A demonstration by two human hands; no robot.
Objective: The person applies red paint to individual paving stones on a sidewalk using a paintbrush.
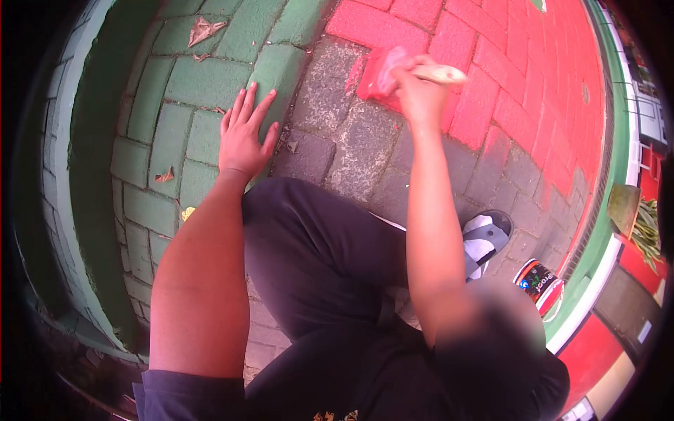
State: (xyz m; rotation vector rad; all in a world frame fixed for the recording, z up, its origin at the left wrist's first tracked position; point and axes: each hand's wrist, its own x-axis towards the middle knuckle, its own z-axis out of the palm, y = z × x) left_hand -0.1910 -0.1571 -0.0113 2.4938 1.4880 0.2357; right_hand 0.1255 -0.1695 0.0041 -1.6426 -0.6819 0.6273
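My right hand [421,91] is closed around a paintbrush [444,74] with a pale handle. Its wide head, coated in red paint, presses on the paving at the border between red and bare grey bricks. Wet-looking red paint [449,35] covers the pavers beyond and to the right. Bare grey pavers [351,133] lie between my two hands. My left hand [246,130] rests flat on the green-painted bricks [203,84], fingers stretched forward, holding nothing.
A paint can [537,284] with a dark and red label stands at the right, beside my sandalled foot [484,242]. Dry leaves [205,31] lie on the green bricks. A green raised kerb [91,175] runs along the left. A potted plant [646,231] is at the far right.
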